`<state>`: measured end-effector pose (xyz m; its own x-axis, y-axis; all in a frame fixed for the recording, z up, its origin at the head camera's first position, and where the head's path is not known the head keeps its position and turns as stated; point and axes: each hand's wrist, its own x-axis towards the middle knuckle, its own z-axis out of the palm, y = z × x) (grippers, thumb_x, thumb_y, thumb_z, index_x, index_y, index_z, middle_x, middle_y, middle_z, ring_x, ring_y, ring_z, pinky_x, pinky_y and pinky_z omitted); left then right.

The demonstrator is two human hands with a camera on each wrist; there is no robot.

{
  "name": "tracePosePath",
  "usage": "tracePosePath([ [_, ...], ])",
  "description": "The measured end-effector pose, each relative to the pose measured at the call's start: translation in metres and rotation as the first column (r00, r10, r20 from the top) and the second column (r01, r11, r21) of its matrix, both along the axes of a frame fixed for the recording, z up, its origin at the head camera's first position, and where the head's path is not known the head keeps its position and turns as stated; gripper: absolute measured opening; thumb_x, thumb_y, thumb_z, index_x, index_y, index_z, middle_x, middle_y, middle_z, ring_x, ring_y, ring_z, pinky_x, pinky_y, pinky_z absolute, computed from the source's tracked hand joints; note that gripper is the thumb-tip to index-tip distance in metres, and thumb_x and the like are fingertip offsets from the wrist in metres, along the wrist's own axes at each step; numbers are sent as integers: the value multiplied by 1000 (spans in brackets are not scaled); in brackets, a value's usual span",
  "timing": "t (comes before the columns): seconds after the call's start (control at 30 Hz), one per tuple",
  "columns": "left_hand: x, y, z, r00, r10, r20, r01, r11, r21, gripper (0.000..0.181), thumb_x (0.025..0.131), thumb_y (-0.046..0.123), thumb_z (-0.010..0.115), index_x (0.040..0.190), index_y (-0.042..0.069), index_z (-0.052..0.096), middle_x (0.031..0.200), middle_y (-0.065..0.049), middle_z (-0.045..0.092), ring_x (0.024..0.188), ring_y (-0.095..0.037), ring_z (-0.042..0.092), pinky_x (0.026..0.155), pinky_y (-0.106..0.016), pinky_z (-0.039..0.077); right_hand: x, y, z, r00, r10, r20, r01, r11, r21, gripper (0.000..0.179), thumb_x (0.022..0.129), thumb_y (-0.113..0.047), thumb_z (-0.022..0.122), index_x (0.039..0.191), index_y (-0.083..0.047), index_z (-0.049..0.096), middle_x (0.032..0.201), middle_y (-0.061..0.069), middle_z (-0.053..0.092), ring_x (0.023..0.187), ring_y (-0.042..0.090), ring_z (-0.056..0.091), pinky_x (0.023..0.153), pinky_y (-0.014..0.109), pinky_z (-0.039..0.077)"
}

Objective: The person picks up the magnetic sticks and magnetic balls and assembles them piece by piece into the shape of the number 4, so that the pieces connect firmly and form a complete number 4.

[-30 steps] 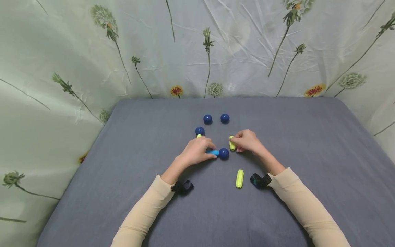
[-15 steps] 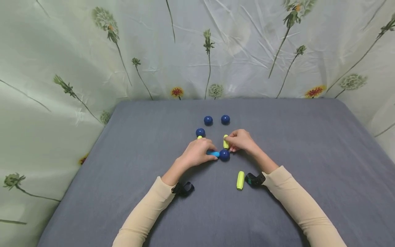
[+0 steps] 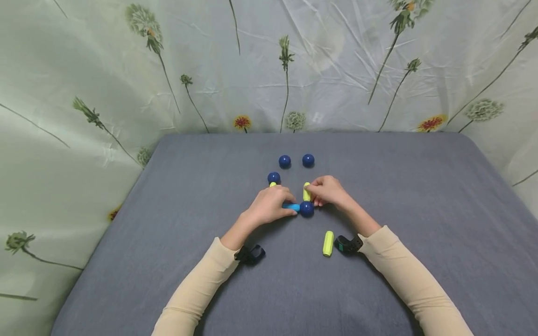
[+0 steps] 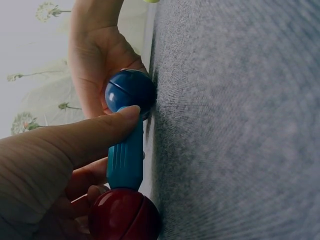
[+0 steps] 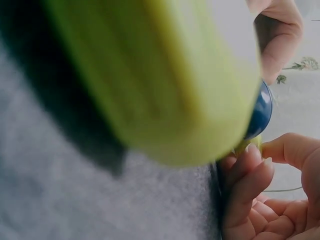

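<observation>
My left hand pinches a light-blue toy rod between thumb and fingers. A dark-blue ball sits at one end of that rod. At its other end is a red ball, hidden in the head view. My right hand pinches a yellow rod, whose near end meets the dark-blue ball; whether it is joined there I cannot tell. Beyond my left hand, a second yellow rod shows between the fingers and another blue ball.
Two loose blue balls, one on the left and one on the right, lie farther back on the grey-covered table. Near my right wrist lies a loose yellow rod, large and blurred in the right wrist view. A flowered curtain hangs behind.
My right hand has shifted left, bringing its yellow rod from beside the blue ball to right against it. The left hand keeps its hold on the light-blue rod and has hardly moved.
</observation>
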<state>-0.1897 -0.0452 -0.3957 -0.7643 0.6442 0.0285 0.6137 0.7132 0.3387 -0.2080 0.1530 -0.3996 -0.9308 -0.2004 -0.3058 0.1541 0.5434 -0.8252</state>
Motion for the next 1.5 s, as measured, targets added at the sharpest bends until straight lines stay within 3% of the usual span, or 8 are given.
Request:
tracePosePath([
  [0.43, -4, 6, 3, 1000, -16, 6, 16, 1000, -9, 38, 80, 45, 70, 103, 14, 72, 89, 2, 68, 79, -9, 53, 69, -23, 42, 1, 11, -4, 998, 46, 33, -43, 995, -92, 34, 93, -22, 54, 107, 8, 59, 66, -3, 57, 49, 3, 50, 48, 18, 44],
  [0.67, -6, 15, 2, 999, -32, 1, 32, 999, 15, 34, 80, 45, 70, 88, 12, 66, 71, 3, 59, 66, -9, 46, 62, -22, 34, 1, 14, -5, 996, 57, 74, -45, 986, -161, 36, 97, -22, 47, 110, 10, 58, 71, -1, 57, 49, 2, 51, 48, 18, 44],
  [0.73, -5, 16, 1, 999, -27, 34, 26, 999, 45, 34, 81, 42, 70, 92, 11, 64, 74, 2, 62, 67, -9, 49, 62, -22, 38, 1, 13, -4, 995, 52, 87, -35, 982, -185, 37, 97, -22, 45, 110, 10, 57, 71, -1, 58, 48, 2, 50, 48, 18, 43],
  [0.97, -2, 15, -2, 991, -20, 134, 2, 991, 131, 56, 83, 33, 70, 131, 10, 52, 96, -2, 70, 85, -10, 62, 78, -26, 50, 1, 15, -3, 993, 63, 104, -34, 966, -256, 41, 99, -21, 42, 122, 12, 50, 71, -3, 60, 48, 1, 51, 47, 16, 43],
  [1.27, -1, 12, -5, 994, -66, 85, 56, 991, 120, 47, 85, 34, 68, 129, 21, 58, 120, 4, 67, 102, -10, 63, 87, -30, 50, -2, 17, -4, 988, 85, 129, -45, 956, -289, 43, 100, -24, 40, 121, 13, 49, 72, -5, 61, 49, 1, 52, 48, 16, 43],
  [1.5, -1, 12, -6, 995, -63, 72, 55, 993, 106, 46, 85, 34, 67, 129, 22, 58, 122, 6, 66, 101, -10, 62, 83, -30, 49, -5, 20, -6, 983, 108, 145, -61, 952, -300, 45, 100, -25, 41, 123, 13, 47, 73, -5, 62, 51, 1, 53, 49, 16, 44],
])
